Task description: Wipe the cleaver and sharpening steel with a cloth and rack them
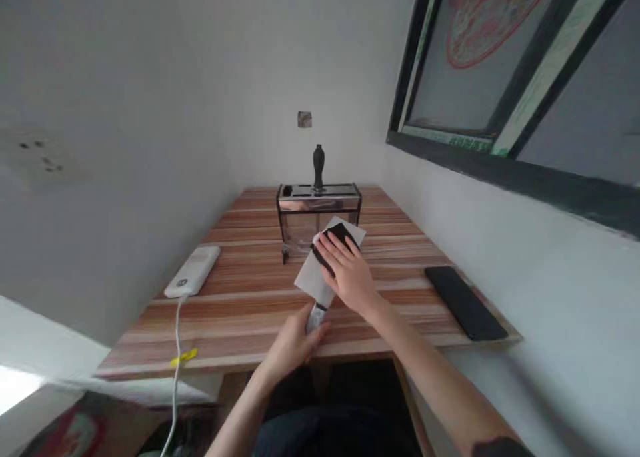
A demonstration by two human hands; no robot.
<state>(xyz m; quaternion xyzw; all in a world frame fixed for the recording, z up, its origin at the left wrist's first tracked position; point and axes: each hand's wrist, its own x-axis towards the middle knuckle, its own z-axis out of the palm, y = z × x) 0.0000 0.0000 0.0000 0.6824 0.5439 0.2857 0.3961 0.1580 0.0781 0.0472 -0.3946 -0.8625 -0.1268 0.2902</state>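
Observation:
My left hand (pixel 295 344) is closed around the pale handle (pixel 316 318) of a cleaver near the table's front edge. Its broad, light grey blade (pixel 313 278) points away from me and to the right. Across the blade lies a black cloth (pixel 342 233), pressed down by the fingers of my right hand (pixel 348 270). Part of the cloth and blade is hidden under that hand. Just behind the blade stands a clear knife block (pixel 300 230) with a black frame. A black-handled tool (pixel 319 166) sticks up from its top slot.
A white power bank (pixel 194 270) with a white cable (pixel 177 344) lies at the left, near a yellow strip (pixel 184 357). On the right rests a black phone (pixel 465 302). Walls border the wood-grain table (pixel 240 310), and a dark window frame (pixel 500 157) juts out at right.

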